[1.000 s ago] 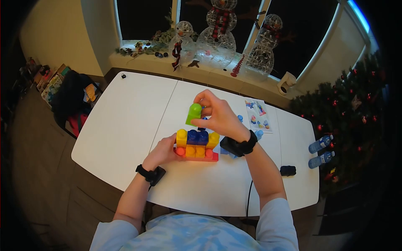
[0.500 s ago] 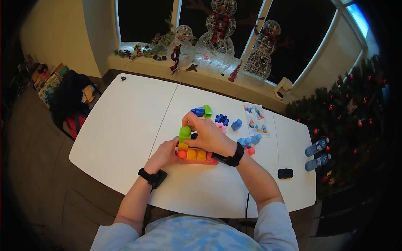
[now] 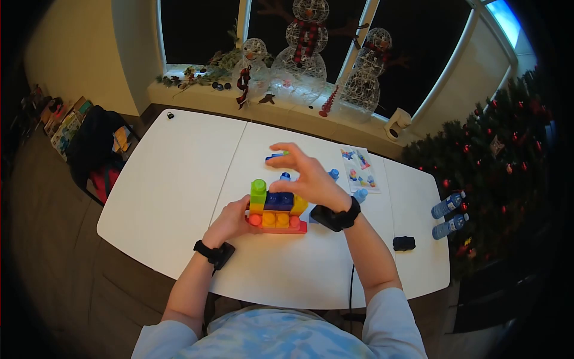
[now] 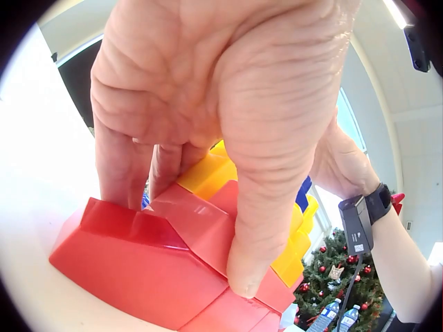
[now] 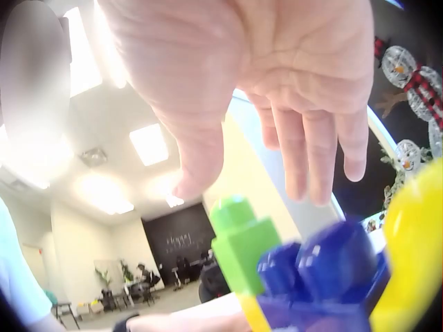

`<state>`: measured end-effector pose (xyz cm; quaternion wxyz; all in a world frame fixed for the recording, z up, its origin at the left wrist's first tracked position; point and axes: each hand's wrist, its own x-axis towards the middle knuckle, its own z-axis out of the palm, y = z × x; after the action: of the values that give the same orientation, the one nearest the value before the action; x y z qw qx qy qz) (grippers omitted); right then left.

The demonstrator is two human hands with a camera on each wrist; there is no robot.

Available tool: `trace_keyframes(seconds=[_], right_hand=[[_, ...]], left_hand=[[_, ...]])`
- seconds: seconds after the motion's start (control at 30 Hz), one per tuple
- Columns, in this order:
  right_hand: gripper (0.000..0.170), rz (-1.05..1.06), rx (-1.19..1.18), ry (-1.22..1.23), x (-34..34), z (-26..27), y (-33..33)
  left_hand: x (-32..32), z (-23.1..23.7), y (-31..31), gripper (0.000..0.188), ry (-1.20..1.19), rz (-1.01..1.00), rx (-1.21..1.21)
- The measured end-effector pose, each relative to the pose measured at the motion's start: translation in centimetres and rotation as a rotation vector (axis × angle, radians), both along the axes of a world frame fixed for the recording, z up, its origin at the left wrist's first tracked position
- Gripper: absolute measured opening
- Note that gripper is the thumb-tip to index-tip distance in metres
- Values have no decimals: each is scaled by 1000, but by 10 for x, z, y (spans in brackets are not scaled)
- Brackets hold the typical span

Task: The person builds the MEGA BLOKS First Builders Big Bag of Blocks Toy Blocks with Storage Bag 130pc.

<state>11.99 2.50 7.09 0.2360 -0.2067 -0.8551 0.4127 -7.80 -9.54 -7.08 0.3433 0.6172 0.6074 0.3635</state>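
Observation:
A built stack of blocks stands on the white table, with a red base (image 3: 297, 228), orange blocks (image 3: 276, 220) above it, and a dark blue block (image 3: 278, 201) between yellow ones. On the stack's left end sits a green block (image 3: 258, 188), also visible in the right wrist view (image 5: 245, 250). My left hand (image 3: 229, 222) grips the stack's left end, its thumb on the near red side (image 4: 208, 235). Above the stack hovers my right hand (image 3: 315, 182), thumb and fingers apart, holding nothing; it partly hides loose blocks behind.
Beyond the stack lie a blue block (image 3: 274, 157) and light blue pieces (image 3: 360, 195). A picture sheet (image 3: 360, 170) is at the table's far side. To the right are a black case (image 3: 404, 243) and two water bottles (image 3: 448, 205).
My right hand has set the green block down on the stack's left end, let go, and moved up and right. The left hand has stayed on the stack.

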Motion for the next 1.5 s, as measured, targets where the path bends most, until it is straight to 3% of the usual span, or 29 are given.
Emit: trace_keyframes(seconds=[0.13,0.2,0.23,0.3,0.33,0.4,0.47,0.8,0.87,1.1,1.2,1.27,1.33,1.43,1.5], right_hand=[[52,-265,-99,243,37,8,55],[39,-448,127,46,54,-7,86],[39,-451,131,46,59,-20,98],[31,-505,204,-285,67,-46,119],[31,-510,204,-285,72,-57,127],[32,-457,227,-443,80,-72,138],[32,-472,204,-448,77,-78,136],[50,-63,95,-532,12,-86,100],[56,-2,177,-556,3,-105,99],[49,63,289,-655,-6,-125,103],[47,-93,299,-636,1,-106,96],[47,-156,69,-575,6,-61,88],[39,-138,343,-312,16,-60,96],[33,-223,155,-369,17,12,50],[32,-175,168,-369,15,39,25]], left_hand=[[-1,1,0,71,63,-12,-4],[0,3,0,71,49,-11,-3],[-1,2,0,71,49,-14,0],[-2,-3,1,72,40,-6,-5],[0,-1,0,72,41,-11,-5],[2,10,-3,72,47,8,-17],[2,13,-5,72,44,6,-22],[1,8,-3,71,-13,-9,-42],[1,9,-3,71,-15,-8,-31],[5,14,-5,69,23,-3,-13],[2,4,-3,72,-8,-3,-30],[1,2,-3,73,19,-4,-11],[1,4,-4,74,46,-4,8],[2,7,-5,74,64,3,-2],[2,6,-4,73,56,8,0]])
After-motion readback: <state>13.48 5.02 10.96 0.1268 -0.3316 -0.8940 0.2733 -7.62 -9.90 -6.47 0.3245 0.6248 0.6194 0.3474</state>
